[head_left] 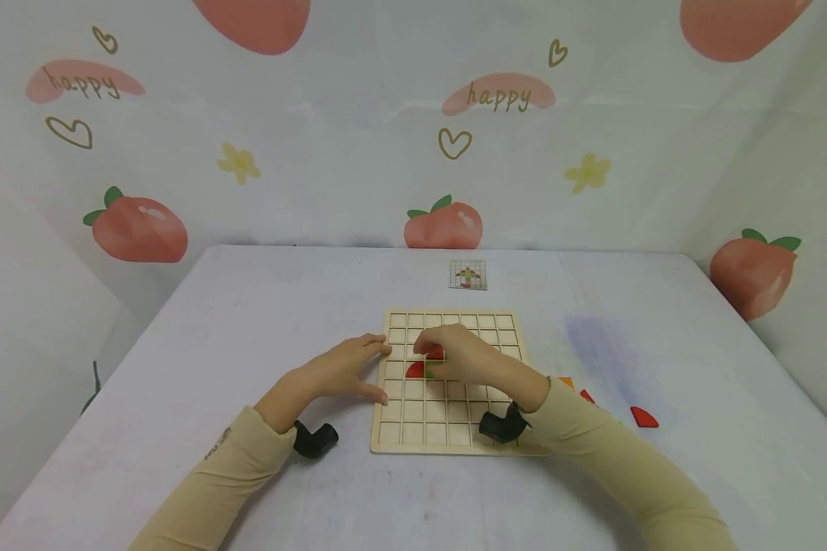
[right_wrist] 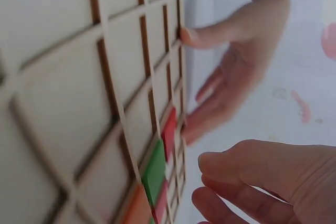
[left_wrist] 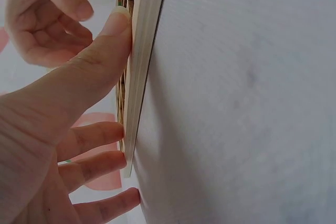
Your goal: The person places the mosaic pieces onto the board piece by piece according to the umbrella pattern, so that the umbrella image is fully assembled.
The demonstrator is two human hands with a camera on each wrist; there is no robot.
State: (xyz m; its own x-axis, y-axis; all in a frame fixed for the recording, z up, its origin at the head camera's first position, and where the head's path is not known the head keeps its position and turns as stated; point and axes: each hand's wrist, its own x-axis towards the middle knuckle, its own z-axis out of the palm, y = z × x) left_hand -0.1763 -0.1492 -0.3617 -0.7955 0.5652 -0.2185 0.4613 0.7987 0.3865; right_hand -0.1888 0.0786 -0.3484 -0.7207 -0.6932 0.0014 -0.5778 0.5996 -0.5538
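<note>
A wooden grid board (head_left: 413,435) lies on the table. My left hand (head_left: 344,371) rests at its left edge, thumb and fingers spread; in the left wrist view the thumb (left_wrist: 107,43) touches the board's side. Over the grid hovers my right hand (head_left: 458,356), its fingers loosely bent and nothing visible between them. Beneath and beside it sit a red quarter-round piece (head_left: 416,371), a green piece (head_left: 429,370) and another red piece (head_left: 435,353). The right wrist view also shows an orange piece (right_wrist: 137,207) in the grid. The right hand hides part of these in the head view.
A small pattern card (head_left: 468,275) lies behind the board. Right of the board are a red quarter-round piece (head_left: 644,417), an orange piece (head_left: 567,382) and another red piece (head_left: 587,396), partly behind the right sleeve (head_left: 593,428). A printed cloth (head_left: 344,153) hangs behind the table.
</note>
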